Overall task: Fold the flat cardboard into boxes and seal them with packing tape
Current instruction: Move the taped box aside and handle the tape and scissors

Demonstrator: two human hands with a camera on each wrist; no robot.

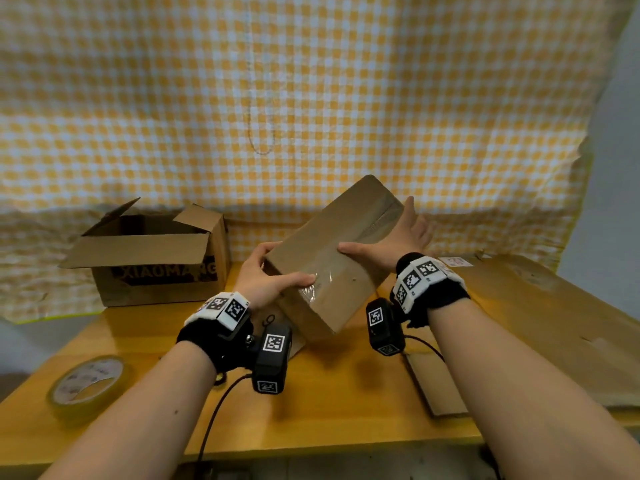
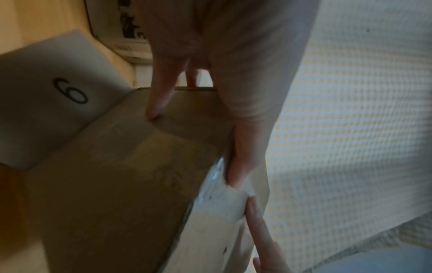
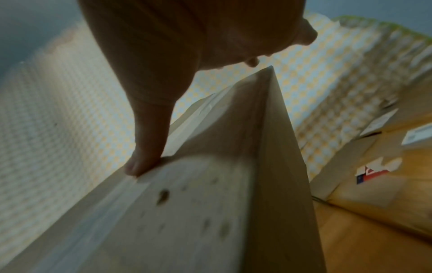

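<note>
Box position: the long brown cardboard box (image 1: 325,258) is being held tilted in the air above the yellow wooden worktop (image 1: 346,393), its far end raised toward the yellow-and-white checked cloth backdrop (image 1: 311,98), probably so that the person can turn it and inspect the seams.
Tape on box: a strip of clear packing tape (image 1: 313,289) is showing across the near end, so this end is likely sealed.
Left hand (image 1: 268,277): it is gripping the near left corner, thumb lying on top by the tape and fingers curling round the end face.
Right hand (image 1: 394,237): it is lying flat and spread along the right side, thumb resting on the top face, steadying rather than clutching.
Supplies: the roll of clear packing tape (image 1: 86,382) is lying at the worktop's left, well apart from both hands; flat brown cardboard sheets (image 1: 540,323) are waiting at the right.
Other box: an open brown printed carton (image 1: 152,258) is standing at the back left.
</note>
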